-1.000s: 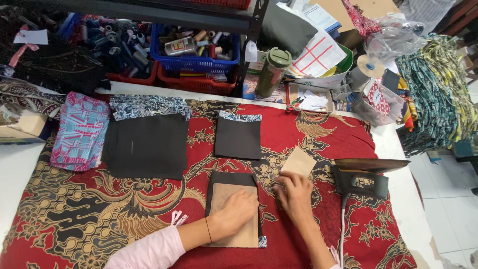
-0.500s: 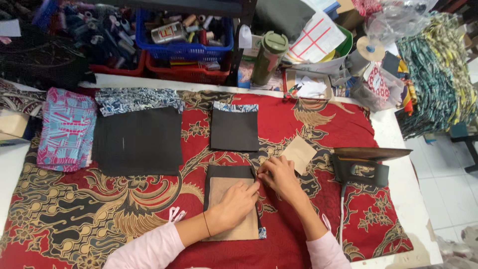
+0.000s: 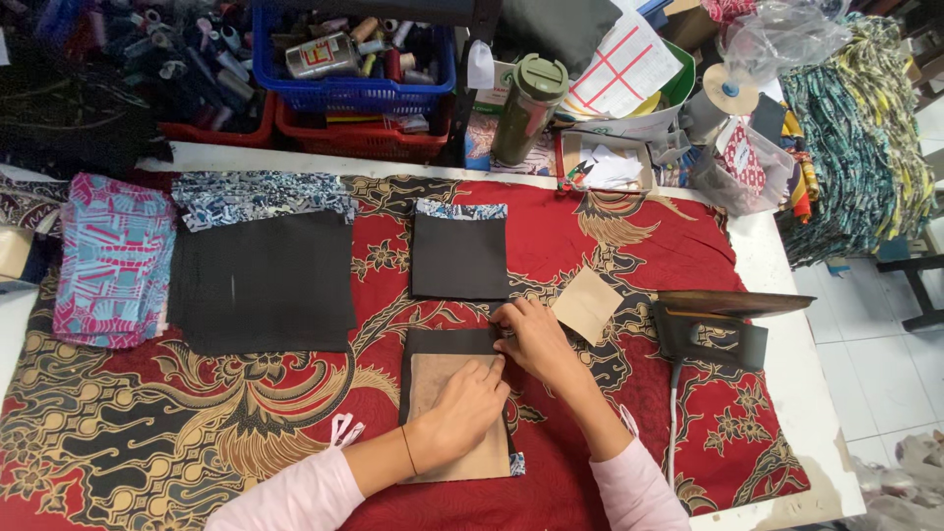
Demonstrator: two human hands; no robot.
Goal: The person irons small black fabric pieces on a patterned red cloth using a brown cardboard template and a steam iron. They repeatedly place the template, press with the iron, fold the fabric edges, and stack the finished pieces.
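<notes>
Near centre of the red cloth (image 3: pixel 639 246): left hand (image 3: pixel 462 408) lies flat, pinning tan card (image 3: pixel 442 433) on black fabric (image 3: pixel 447 344). Right hand (image 3: pixel 531 334) pinches its far edge, fold begun. One folded piece (image 3: pixel 459 254) lies beyond; black stack (image 3: pixel 261 285) waits left.

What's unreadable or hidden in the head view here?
- Brown card piece: its middle is hidden under the left hand.
- Black fabric piece: whether the right hand pinches its edge or only presses it, the fingers cover.
- Blue basket: cut off by the top edge; contents too cluttered to sort.
- Dark iron: its cord end runs behind the right forearm's side, unclear.
- Stack of patterned fabric: cut off by the right edge.
</notes>
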